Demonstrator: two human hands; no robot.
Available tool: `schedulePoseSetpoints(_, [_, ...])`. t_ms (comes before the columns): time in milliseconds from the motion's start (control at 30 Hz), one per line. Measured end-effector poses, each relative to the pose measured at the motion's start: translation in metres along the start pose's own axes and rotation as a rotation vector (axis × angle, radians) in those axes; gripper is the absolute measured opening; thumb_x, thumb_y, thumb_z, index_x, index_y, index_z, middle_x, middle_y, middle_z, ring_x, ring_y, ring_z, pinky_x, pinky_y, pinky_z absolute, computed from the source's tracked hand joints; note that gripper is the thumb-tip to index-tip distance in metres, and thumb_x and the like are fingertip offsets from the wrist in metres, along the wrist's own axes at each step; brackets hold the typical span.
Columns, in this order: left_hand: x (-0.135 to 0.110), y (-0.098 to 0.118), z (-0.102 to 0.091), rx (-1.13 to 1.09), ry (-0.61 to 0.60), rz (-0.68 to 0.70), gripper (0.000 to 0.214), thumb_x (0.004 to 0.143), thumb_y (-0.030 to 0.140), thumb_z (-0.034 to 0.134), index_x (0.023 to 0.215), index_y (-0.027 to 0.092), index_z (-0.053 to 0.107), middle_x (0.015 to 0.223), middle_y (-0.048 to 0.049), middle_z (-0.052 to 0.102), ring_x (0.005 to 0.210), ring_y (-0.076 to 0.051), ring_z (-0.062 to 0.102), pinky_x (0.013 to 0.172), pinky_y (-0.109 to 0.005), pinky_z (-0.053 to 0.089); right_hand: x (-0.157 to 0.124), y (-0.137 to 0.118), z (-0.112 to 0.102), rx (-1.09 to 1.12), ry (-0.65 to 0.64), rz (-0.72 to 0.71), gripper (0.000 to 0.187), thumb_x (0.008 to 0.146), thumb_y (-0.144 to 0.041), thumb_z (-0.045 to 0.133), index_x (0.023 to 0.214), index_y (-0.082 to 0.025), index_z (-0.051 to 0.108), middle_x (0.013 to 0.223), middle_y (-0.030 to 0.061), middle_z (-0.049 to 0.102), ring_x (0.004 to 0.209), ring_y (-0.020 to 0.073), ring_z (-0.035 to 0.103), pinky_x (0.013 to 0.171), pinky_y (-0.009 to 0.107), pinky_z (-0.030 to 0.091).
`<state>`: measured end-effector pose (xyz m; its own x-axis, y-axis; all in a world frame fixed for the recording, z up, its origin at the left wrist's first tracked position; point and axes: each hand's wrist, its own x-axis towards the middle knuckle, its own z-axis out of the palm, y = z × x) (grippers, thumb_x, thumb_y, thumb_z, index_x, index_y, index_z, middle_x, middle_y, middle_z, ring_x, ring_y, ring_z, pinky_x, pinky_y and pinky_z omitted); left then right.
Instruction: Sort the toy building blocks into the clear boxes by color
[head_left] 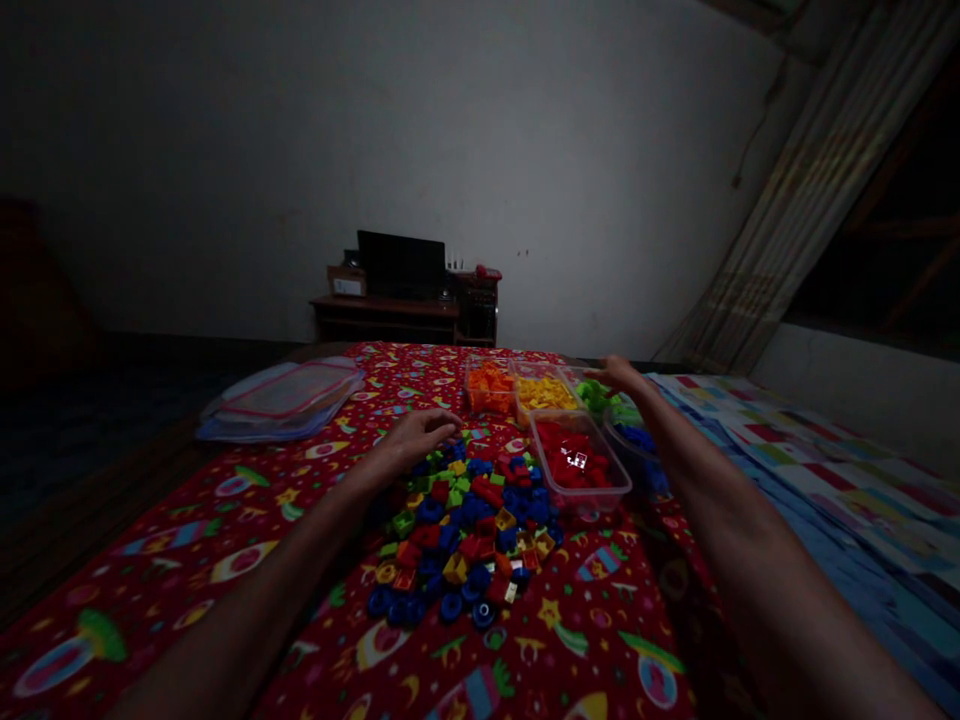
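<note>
A heap of small plastic blocks (465, 530) in blue, red, yellow and green lies on a red patterned cloth (225, 560). My left hand (420, 435) rests at the heap's far left edge, fingers curled toward the blocks; what it holds is too dark to tell. My right hand (619, 375) reaches over the clear container of green blocks (596, 395). Beside it stand containers of orange blocks (489, 388), yellow blocks (544, 393), red blocks (577, 462) and blue blocks (637, 440).
A stack of clear lids with pink rims (281, 400) lies at the cloth's far left. A checked mat (810, 480) lies to the right. A low desk with a dark monitor (401, 265) stands against the back wall. A curtain (810, 190) hangs at right.
</note>
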<state>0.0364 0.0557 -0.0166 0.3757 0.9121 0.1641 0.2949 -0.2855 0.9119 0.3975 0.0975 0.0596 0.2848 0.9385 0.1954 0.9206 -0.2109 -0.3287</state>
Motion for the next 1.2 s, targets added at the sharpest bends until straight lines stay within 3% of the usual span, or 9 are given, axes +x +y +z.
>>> schedulePoseSetpoints(100, [0.000, 0.001, 0.003, 0.147, -0.013, 0.093, 0.040, 0.068, 0.050, 0.056, 0.086, 0.016, 0.066, 0.083, -0.0048, 0.072, 0.079, -0.022, 0.066, 0.071, -0.033, 0.053, -0.011, -0.010, 0.004, -0.029, 0.053, -0.082, 0.037, 0.080, -0.034, 0.060, 0.102, -0.004, 0.066, 0.103, 0.0199, 0.067, 0.086, 0.0229, 0.065, 0.065, 0.024, 0.049])
schedulePoseSetpoints(200, [-0.007, 0.012, 0.015, 0.361, -0.041, 0.229, 0.035, 0.077, 0.042, 0.049, 0.090, 0.016, 0.068, 0.091, -0.0062, 0.071, 0.086, -0.022, 0.065, 0.077, -0.033, 0.051, -0.041, -0.032, 0.006, -0.013, 0.107, -0.333, 0.029, 0.084, -0.026, 0.052, 0.099, -0.008, 0.069, 0.091, 0.0152, 0.071, 0.083, 0.0185, 0.065, 0.069, 0.022, 0.046])
schedulePoseSetpoints(333, [-0.027, 0.032, 0.050, 0.552, -0.127, 0.460, 0.032, 0.086, 0.037, 0.047, 0.101, 0.016, 0.065, 0.104, -0.0080, 0.068, 0.098, -0.021, 0.061, 0.089, -0.033, 0.047, -0.089, -0.063, 0.007, 0.122, 0.085, -0.546, 0.024, 0.082, -0.022, 0.052, 0.091, -0.011, 0.072, 0.082, 0.0096, 0.071, 0.070, 0.0140, 0.063, 0.064, 0.021, 0.043])
schedulePoseSetpoints(467, [-0.043, 0.038, 0.087, 0.724, -0.179, 0.696, 0.031, 0.086, 0.040, 0.051, 0.107, 0.020, 0.063, 0.123, -0.0084, 0.059, 0.119, -0.022, 0.048, 0.105, -0.038, 0.034, -0.118, -0.075, 0.010, 0.290, 0.086, -0.586, 0.025, 0.081, -0.020, 0.049, 0.078, -0.011, 0.072, 0.073, 0.0068, 0.070, 0.064, 0.0126, 0.061, 0.058, 0.020, 0.041])
schedulePoseSetpoints(633, [-0.048, 0.036, 0.094, 1.003, -0.227, 0.547, 0.038, 0.082, 0.050, 0.055, 0.104, 0.020, 0.063, 0.127, -0.0090, 0.056, 0.121, -0.028, 0.045, 0.103, -0.044, 0.032, -0.128, -0.073, 0.014, 0.466, 0.104, -0.569, 0.028, 0.081, -0.021, 0.045, 0.073, -0.011, 0.070, 0.068, 0.0054, 0.068, 0.060, 0.0117, 0.061, 0.057, 0.020, 0.043])
schedulePoseSetpoints(767, [-0.043, 0.034, 0.069, 1.099, -0.228, 0.467, 0.030, 0.083, 0.038, 0.054, 0.107, 0.021, 0.061, 0.127, -0.0072, 0.056, 0.116, -0.025, 0.049, 0.101, -0.041, 0.035, -0.133, -0.069, 0.008, 0.483, 0.146, -0.536, 0.027, 0.081, -0.021, 0.045, 0.073, -0.011, 0.069, 0.067, 0.0050, 0.067, 0.061, 0.0124, 0.061, 0.058, 0.021, 0.044])
schedulePoseSetpoints(933, [-0.029, 0.027, 0.045, 1.075, -0.130, 0.398, 0.027, 0.082, 0.034, 0.054, 0.103, 0.019, 0.061, 0.111, -0.0083, 0.064, 0.104, -0.021, 0.057, 0.093, -0.034, 0.042, -0.137, -0.065, -0.003, 0.459, 0.199, -0.513, 0.027, 0.081, -0.022, 0.046, 0.074, -0.012, 0.070, 0.066, 0.0047, 0.067, 0.062, 0.0129, 0.062, 0.061, 0.022, 0.045])
schedulePoseSetpoints(1100, [-0.006, 0.032, 0.071, 0.949, -0.208, 0.434, 0.028, 0.084, 0.031, 0.051, 0.104, 0.015, 0.062, 0.104, -0.0107, 0.067, 0.098, -0.021, 0.061, 0.087, -0.029, 0.045, -0.134, -0.068, 0.000, 0.437, 0.216, -0.565, 0.028, 0.081, -0.023, 0.045, 0.074, -0.012, 0.070, 0.067, 0.0049, 0.068, 0.063, 0.0135, 0.062, 0.062, 0.022, 0.044])
schedulePoseSetpoints(1200, [0.010, 0.038, 0.092, 0.918, -0.361, 0.396, 0.031, 0.080, 0.027, 0.054, 0.109, 0.019, 0.062, 0.106, -0.0071, 0.068, 0.098, -0.021, 0.062, 0.085, -0.028, 0.046, -0.134, -0.070, 0.003, 0.424, 0.212, -0.591, 0.027, 0.081, -0.022, 0.045, 0.074, -0.013, 0.070, 0.069, 0.0054, 0.068, 0.064, 0.0134, 0.062, 0.062, 0.022, 0.043])
